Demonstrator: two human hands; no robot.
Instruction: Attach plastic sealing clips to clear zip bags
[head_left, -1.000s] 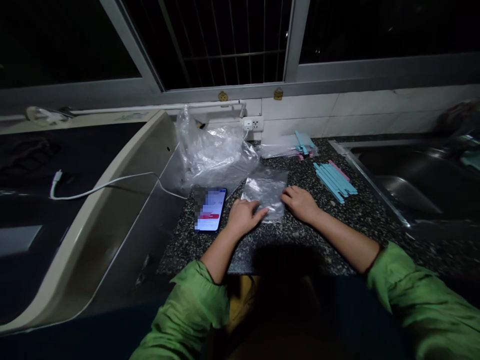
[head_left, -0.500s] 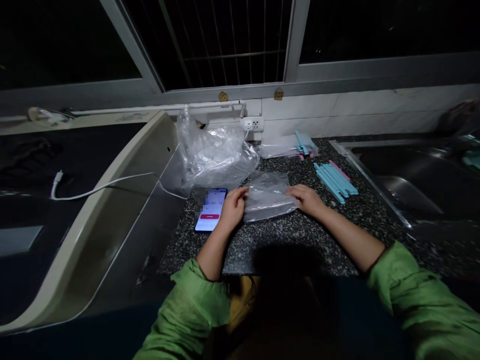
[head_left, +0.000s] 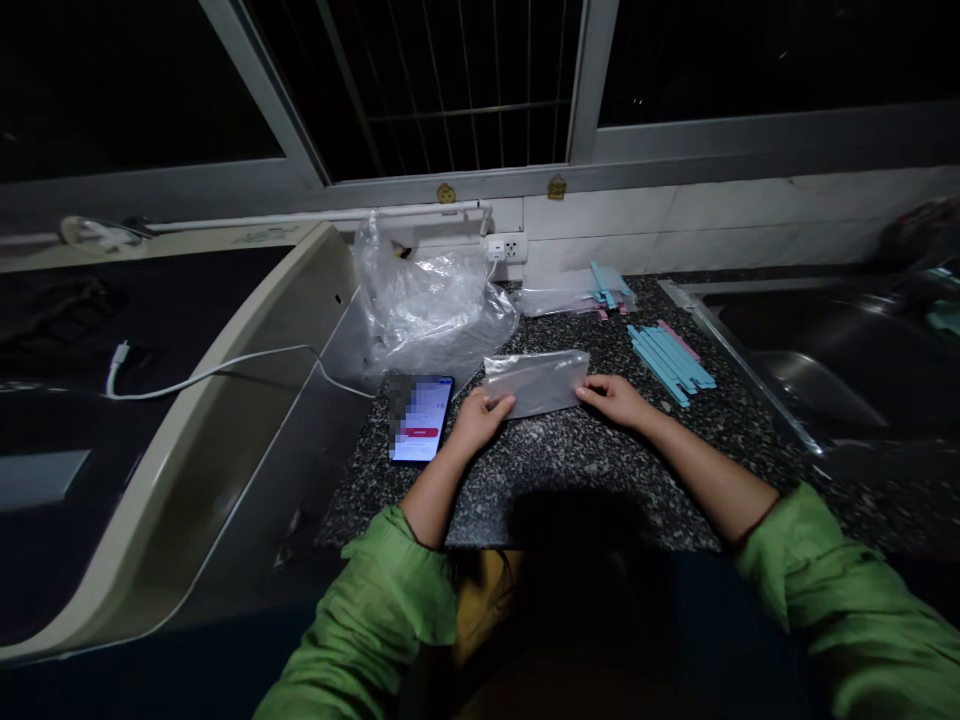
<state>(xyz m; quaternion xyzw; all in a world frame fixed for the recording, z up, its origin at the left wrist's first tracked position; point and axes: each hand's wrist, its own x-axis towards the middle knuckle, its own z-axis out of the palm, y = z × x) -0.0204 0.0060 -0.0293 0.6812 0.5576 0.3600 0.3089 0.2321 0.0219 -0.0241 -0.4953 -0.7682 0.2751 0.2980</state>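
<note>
A clear plastic bag (head_left: pixel 535 385) is held between my two hands over the speckled dark countertop (head_left: pixel 555 465), its near edge folded up into a narrower strip. My left hand (head_left: pixel 480 415) pinches its left end, thumb on the near side. At the right end, my right hand (head_left: pixel 613 398) grips the bag between thumb and fingers. Just left of my left hand lies a lit phone (head_left: pixel 421 425). Several light blue strips (head_left: pixel 671 362) with a pink one lie to the right, beyond my right hand.
Behind the phone rises a large crumpled clear plastic bag (head_left: pixel 435 300). Flat clear bags (head_left: pixel 559 293) with blue and pink strips lie by the wall, near a socket (head_left: pixel 512 249). A metal sink (head_left: pixel 825 390) stands right; a beige-edged appliance (head_left: pixel 247 330) with a white cable (head_left: pixel 217 376) is left.
The bag lay flat on the counter; now its near edge is folded up and away, making it narrower. My hands have closed in a pinch at its two ends.
</note>
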